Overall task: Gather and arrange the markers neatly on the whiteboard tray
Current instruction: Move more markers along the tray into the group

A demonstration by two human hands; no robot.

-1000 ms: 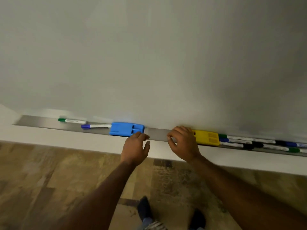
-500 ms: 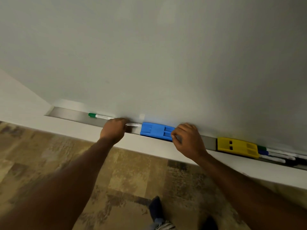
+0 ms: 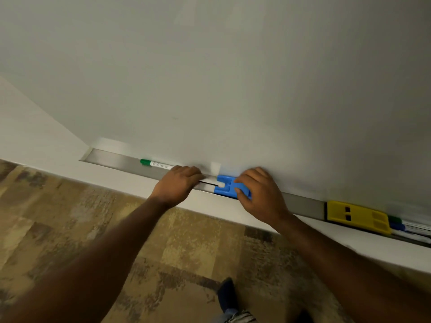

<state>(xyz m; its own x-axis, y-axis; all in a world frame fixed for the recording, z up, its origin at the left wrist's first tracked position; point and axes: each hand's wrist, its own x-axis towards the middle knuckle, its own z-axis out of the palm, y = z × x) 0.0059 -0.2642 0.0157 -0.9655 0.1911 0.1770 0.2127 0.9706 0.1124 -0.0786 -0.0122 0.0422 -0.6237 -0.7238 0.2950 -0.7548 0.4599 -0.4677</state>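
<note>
Crouching over the tray (image 3: 112, 157), we logged both hands down on it. Left hand (image 3: 177, 184): fingers curled over a marker (image 3: 210, 177). Its white barrel stuck out from under the fingertips toward 4 o'clock and reached the blue eraser (image 3: 222, 186); its cap was hidden. Right hand (image 3: 263, 197): thumb and fingers pinched round the blue eraser's right part.

Green marker (image 3: 156, 163): lay flat in the tray at 10 o'clock from the left hand, cap pointing away. Its near end met the knuckles or ran behind them; we could not tell which. Its long axis followed the tray, a 10-to-4 line. The left hand was plainly the nearer; the right sat beyond the eraser.

Marker row (image 3: 410, 229): packed against the yellow eraser (image 3: 356, 216), well apart at 4 o'clock from both hands.

We judged that any gathering move ran lengthwise toward 4 o'clock, with the blue eraser between the loose markers and the row.
</note>
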